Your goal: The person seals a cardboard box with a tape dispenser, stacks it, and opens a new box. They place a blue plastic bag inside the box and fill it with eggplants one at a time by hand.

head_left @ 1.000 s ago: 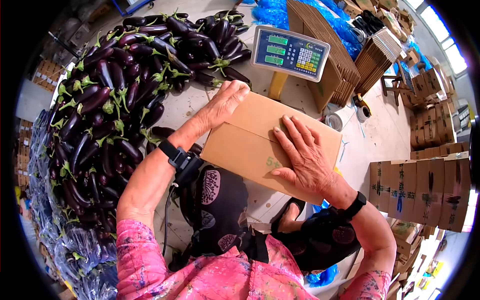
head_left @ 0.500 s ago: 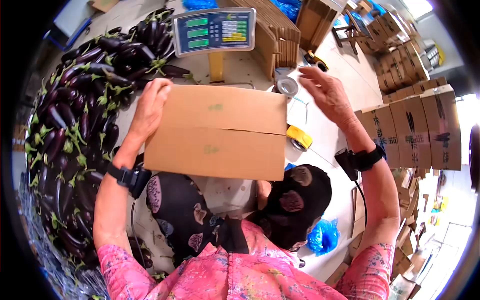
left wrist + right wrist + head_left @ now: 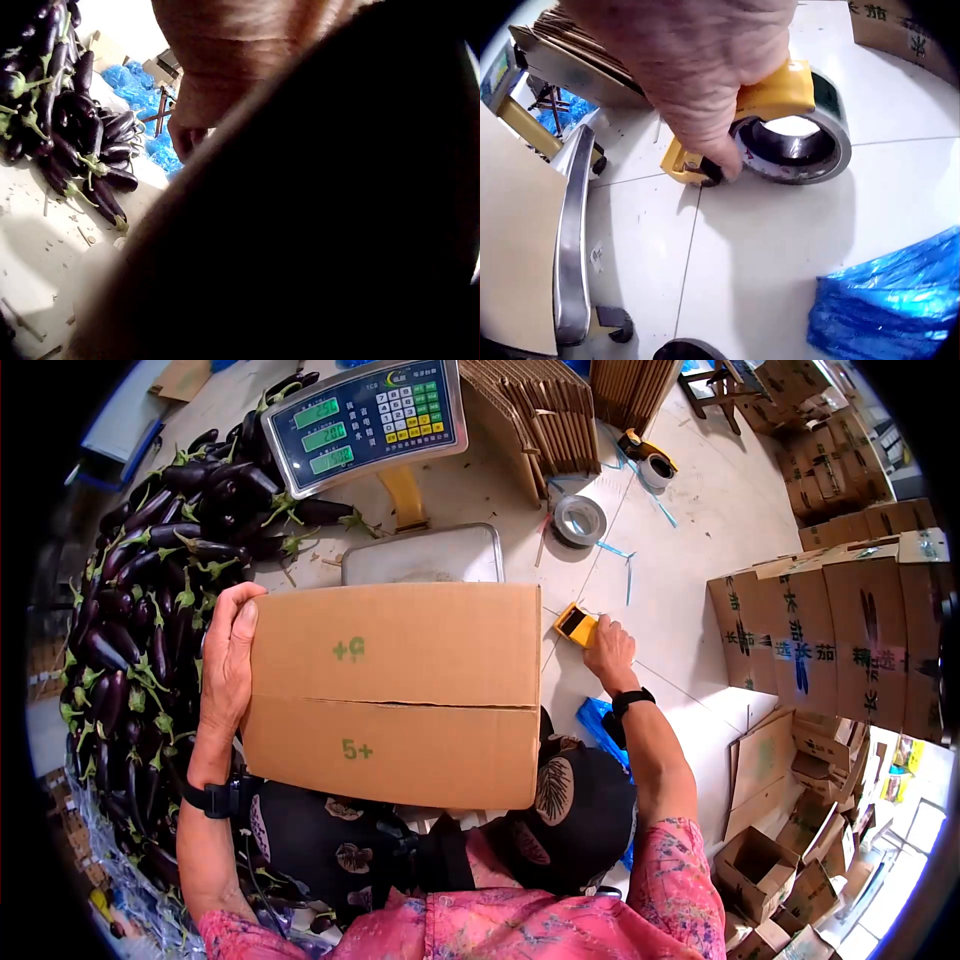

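Note:
A closed cardboard box (image 3: 395, 650) with green "5+" marks on its two top flaps lies in front of the person's knees. The left hand (image 3: 228, 660) holds its left end, the thumb along the edge. In the left wrist view that hand (image 3: 232, 60) is partly seen, and a dark shape covers most of the picture. To the right of the box, the right hand (image 3: 612, 650) grips a yellow tape dispenser (image 3: 575, 625). Up close in the right wrist view, fingers curl round the dispenser (image 3: 787, 94), which carries a tape roll (image 3: 838, 154) near the white floor.
Behind the box stands a scale with a display (image 3: 370, 420) and metal platform (image 3: 430, 555). Eggplants (image 3: 130, 620) are heaped at left. A clear tape roll (image 3: 578, 520) and another yellow dispenser (image 3: 650, 455) lie on the floor. Cartons (image 3: 860, 625) stand at right; blue plastic (image 3: 892, 300) lies nearby.
The right hand has left the box top, swung out to the right and taken hold of the yellow tape dispenser. The left hand stays on the box, which has turned squarer to the person.

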`<state>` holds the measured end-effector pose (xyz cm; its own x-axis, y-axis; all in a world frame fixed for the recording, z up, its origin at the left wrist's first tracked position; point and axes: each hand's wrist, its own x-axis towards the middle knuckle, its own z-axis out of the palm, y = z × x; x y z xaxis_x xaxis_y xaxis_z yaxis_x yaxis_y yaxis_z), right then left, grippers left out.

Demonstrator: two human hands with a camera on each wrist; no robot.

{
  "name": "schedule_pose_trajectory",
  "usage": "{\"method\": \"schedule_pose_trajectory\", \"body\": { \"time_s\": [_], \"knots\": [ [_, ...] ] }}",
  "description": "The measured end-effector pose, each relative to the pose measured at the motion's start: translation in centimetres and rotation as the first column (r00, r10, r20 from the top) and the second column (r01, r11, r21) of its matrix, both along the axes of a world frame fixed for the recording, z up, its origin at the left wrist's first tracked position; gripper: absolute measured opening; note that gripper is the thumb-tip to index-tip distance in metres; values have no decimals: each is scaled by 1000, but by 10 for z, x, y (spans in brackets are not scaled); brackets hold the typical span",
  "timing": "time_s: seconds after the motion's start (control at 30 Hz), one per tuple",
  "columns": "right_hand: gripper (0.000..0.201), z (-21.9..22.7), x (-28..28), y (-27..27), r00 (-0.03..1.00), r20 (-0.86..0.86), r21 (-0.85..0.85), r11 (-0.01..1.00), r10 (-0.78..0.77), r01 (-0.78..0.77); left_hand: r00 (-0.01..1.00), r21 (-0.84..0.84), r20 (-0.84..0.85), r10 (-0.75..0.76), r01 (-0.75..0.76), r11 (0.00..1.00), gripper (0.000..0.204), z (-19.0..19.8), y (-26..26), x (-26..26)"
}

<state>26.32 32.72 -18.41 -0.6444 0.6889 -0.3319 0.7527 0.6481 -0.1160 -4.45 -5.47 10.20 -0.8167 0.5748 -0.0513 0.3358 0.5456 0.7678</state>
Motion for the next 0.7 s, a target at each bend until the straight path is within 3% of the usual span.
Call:
{"method": "schedule_pose_trajectory", "body": {
  "time_s": [0.07,0.13,0.17,0.23,0.27,0.33,0.43,0.53,0.57,0.6,0.67,0.7],
  "knots": [
    [62,2,0,-4,981,-75,-116,979,-177,167,1000,6,12,7,-7,1000,29,0,0,-2],
    [59,15,9,-5,909,-109,-292,887,-403,358,1000,34,-12,-1,1,999,28,-3,-1,-3],
    [62,24,20,-3,835,-256,-471,817,-487,332,1000,49,-23,-5,6,999,28,-4,-2,-3],
    [51,72,24,-7,650,-361,-799,581,-669,155,1000,62,13,4,-5,998,27,-2,-1,-2],
    [48,109,22,-11,564,-372,-883,468,-737,30,999,72,33,5,-8,997,26,-1,0,-1],
    [48,175,11,-19,457,-451,-892,398,-767,-213,1000,101,6,3,-3,995,25,-4,-1,-1],
    [56,276,-16,-40,450,-582,-813,484,-677,-323,989,126,-144,-42,60,990,23,-9,-4,-7],
    [58,339,-33,-66,513,-700,-696,634,-496,-338,965,169,-258,-54,101,980,22,-18,-7,-12],
    [48,365,-49,-94,453,-764,-632,675,-459,-381,964,173,-259,-56,103,980,22,-18,-8,-12],
    [55,380,-56,-111,454,-759,-642,648,-466,-409,964,177,-259,-56,105,979,23,-17,-9,-11],
    [60,400,-70,-137,546,-738,-651,634,-397,-418,965,197,-255,-56,109,974,22,-14,-11,-10],
    [60,402,-76,-140,656,-687,-673,616,-313,-411,966,209,-251,-57,112,971,21,-14,-12,-9]
  ]
}}
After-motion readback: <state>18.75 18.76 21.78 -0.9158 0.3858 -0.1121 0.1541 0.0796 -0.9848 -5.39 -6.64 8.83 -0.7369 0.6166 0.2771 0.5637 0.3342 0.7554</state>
